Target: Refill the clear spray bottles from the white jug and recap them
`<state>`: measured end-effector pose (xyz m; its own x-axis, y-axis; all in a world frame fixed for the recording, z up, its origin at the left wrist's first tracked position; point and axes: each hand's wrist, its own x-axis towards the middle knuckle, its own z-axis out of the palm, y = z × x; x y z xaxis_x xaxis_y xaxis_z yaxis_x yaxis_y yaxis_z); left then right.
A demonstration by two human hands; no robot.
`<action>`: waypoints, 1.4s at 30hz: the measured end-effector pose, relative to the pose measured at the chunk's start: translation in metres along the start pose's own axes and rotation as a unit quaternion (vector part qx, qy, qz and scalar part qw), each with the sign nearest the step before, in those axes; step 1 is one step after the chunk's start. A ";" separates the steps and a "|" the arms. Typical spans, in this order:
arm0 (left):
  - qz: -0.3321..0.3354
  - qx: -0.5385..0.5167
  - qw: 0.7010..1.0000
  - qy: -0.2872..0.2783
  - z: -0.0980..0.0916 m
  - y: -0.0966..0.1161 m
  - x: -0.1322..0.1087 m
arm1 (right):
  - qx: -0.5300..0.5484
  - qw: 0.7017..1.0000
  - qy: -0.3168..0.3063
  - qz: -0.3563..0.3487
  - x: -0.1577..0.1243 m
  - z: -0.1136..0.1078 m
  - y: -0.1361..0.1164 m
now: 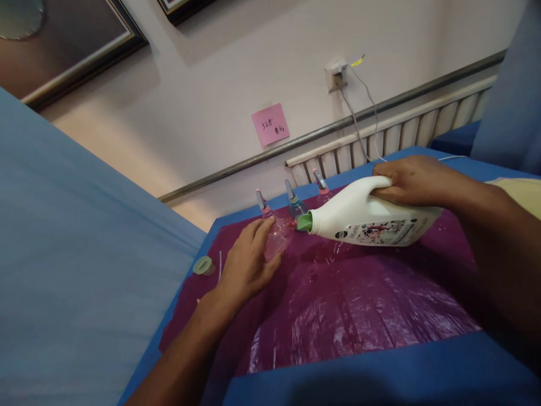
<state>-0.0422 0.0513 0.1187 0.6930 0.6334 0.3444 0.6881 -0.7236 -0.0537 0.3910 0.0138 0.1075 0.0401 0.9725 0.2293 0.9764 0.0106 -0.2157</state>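
My right hand (412, 179) is wrapped round the handle of a white detergent jug (355, 208), tipped nearly onto its side with its mouth to the left. The jug's green spout (304, 221) meets the neck of a clear pinkish bottle (278, 239); whether liquid is flowing I cannot make out. Around that bottle's body my left hand (249, 256) is closed, holding it tilted toward the spout. Just behind stand a pink-collared spray bottle (265, 211), a bluish spray bottle (296, 207) and another pink-collared spray bottle (323, 194).
A pale green cap (203, 265) and a thin clear tube (220, 264) lie at the left on purple plastic sheeting (359, 299) over a blue table (338, 372). Blue curtain (76, 254) hangs at left. A cable (353, 115) runs from a wall socket (336, 76).
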 end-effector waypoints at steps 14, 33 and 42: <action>0.045 0.073 0.996 -0.026 -0.005 0.000 0.013 | -0.025 1.000 0.005 0.000 0.005 0.000 -0.002; 0.085 0.182 0.978 -0.060 -0.024 0.008 0.031 | -0.037 0.999 0.000 0.006 0.007 -0.003 -0.006; 0.075 0.212 0.971 -0.084 -0.029 0.014 0.036 | -0.032 0.999 -0.003 0.006 0.007 -0.003 -0.006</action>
<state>-0.0140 0.0560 0.1570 0.7928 0.5914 0.1472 0.5793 -0.6560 -0.4838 0.3856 0.0194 0.1128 0.0517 0.9737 0.2221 0.9875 -0.0167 -0.1564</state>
